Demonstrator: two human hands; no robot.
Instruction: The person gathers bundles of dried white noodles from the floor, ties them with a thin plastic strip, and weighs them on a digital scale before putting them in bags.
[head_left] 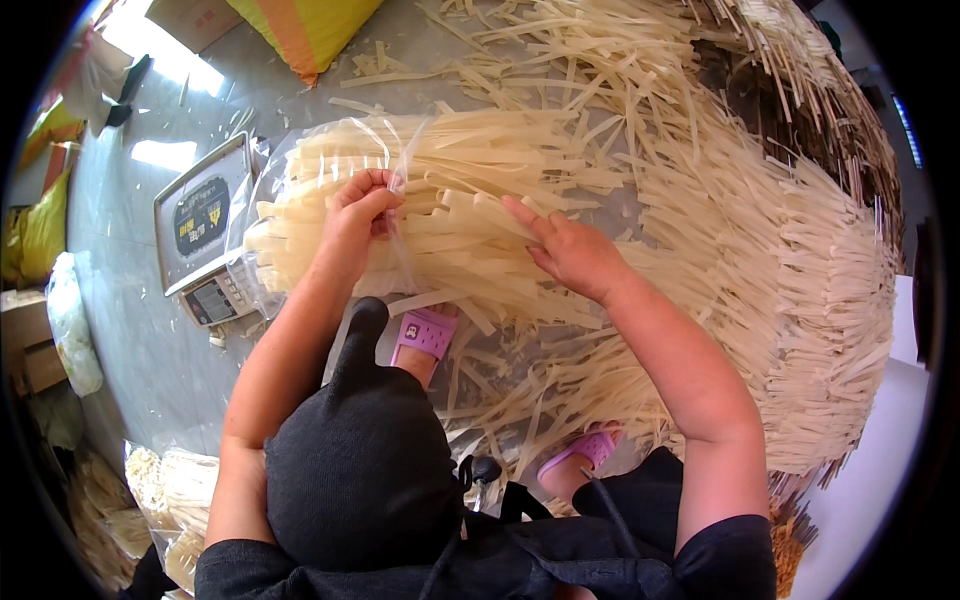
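A clear plastic bag (272, 185) lies on its side, packed with wide, flat, pale dried noodles (480, 150) that stick out of its mouth to the right. At the bag's rim, my left hand (358, 215) is closed, pinching the film between thumb and fingers. My right hand (578, 252) is held over the noodle ends right of the mouth. Its index finger stretches out against the strips and the thumb stands apart; nothing is gripped in it. The far side of the left fingers is partly hidden by the bag's film.
Left of the bag, a digital scale (205, 225) sits on the grey floor. A big heap of loose noodles (720, 260) spreads right, beside stacked thin sticks (860, 100). A yellow sack (310, 30) lies at the far side. My feet wear pink clogs (425, 335).
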